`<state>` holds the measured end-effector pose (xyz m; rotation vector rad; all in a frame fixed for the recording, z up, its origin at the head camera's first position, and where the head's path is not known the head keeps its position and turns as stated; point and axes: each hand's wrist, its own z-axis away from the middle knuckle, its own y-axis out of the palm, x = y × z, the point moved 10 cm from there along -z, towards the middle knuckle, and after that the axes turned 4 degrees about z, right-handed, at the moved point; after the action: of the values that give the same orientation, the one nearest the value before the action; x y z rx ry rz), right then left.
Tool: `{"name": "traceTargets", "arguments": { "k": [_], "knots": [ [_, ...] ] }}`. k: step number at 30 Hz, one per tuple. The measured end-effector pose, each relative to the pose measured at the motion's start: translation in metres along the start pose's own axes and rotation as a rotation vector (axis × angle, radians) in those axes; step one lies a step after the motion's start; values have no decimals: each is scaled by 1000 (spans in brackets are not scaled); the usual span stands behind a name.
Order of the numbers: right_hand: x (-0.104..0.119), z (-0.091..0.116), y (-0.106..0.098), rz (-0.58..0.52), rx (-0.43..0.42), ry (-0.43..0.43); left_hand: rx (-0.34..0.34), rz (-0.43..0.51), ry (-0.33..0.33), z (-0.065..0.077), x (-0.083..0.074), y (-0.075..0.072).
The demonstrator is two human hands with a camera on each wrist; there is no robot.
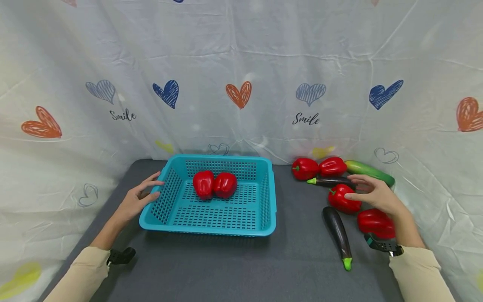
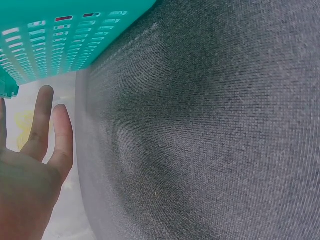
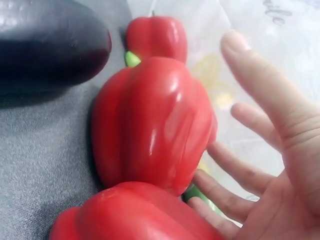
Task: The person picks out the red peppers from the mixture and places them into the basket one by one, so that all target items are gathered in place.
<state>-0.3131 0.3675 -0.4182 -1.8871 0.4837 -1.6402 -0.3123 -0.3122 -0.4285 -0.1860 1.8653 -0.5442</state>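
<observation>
A turquoise plastic basket (image 1: 207, 230) holds two red bell peppers, one on the left (image 1: 203, 184) and one on the right (image 1: 225, 185). My left hand (image 1: 136, 199) is at the basket's left rim, fingers spread and loosely extended, fingertips right at the edge. On the right, my right hand (image 1: 378, 196) hovers spread around the far side of a red bell pepper (image 1: 343, 200), thumb and fingers apart. The right wrist view shows the fingers beside that pepper (image 3: 150, 125), not curled round it. Another red bell pepper (image 1: 375, 223) lies under the right wrist.
A dark eggplant (image 1: 337, 230) lies in front of the right-hand peppers. Behind them are a second eggplant (image 1: 330, 181), two red bell peppers (image 1: 305, 168) and a long green cucumber (image 1: 371, 172). A white curtain (image 1: 241, 54) with printed hearts hangs behind the grey table (image 1: 226, 268).
</observation>
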Motion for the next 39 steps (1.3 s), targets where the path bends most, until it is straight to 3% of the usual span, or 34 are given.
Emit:
{"name": "traceTargets", "arguments": {
  "k": [11, 28, 39],
  "knots": [
    [-9, -2, 6, 54, 45, 24, -1, -13, 42, 1, -6, -1],
    [-10, -11, 15, 206, 106, 15, -4, -21, 37, 2, -9, 0],
    [-6, -16, 16, 174, 79, -29, -3, -12, 40, 2, -9, 0]
  ]
}}
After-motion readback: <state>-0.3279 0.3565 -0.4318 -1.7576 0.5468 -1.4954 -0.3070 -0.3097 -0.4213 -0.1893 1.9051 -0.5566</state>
